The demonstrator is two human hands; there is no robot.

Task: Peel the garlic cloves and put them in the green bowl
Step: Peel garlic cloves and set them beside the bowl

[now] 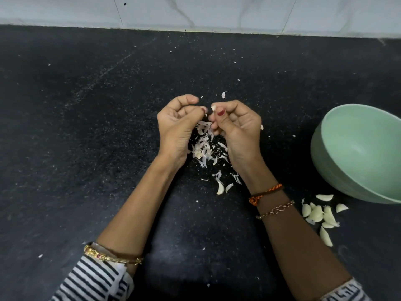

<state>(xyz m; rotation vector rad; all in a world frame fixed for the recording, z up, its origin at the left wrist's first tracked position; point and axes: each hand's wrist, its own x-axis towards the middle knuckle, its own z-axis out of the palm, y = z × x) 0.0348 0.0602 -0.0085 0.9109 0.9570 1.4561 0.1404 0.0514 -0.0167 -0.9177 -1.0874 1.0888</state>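
Both hands' curled fingers [219, 112] pinch one small garlic clove [213, 108] between them.

Speckled black stone counter [86, 127], pale marbled tile wall [217, 11] behind it

Both forearms reached forward, palms up. Left hand [176, 124] and right hand [236, 127] met fingertip to fingertip, fingers curled, pinching a clove [213, 108].

My hands meet mid-worktop [86, 127] over the peel pile [205, 146]; bowl [355, 153] to my right, cloves [319, 216] just before it.
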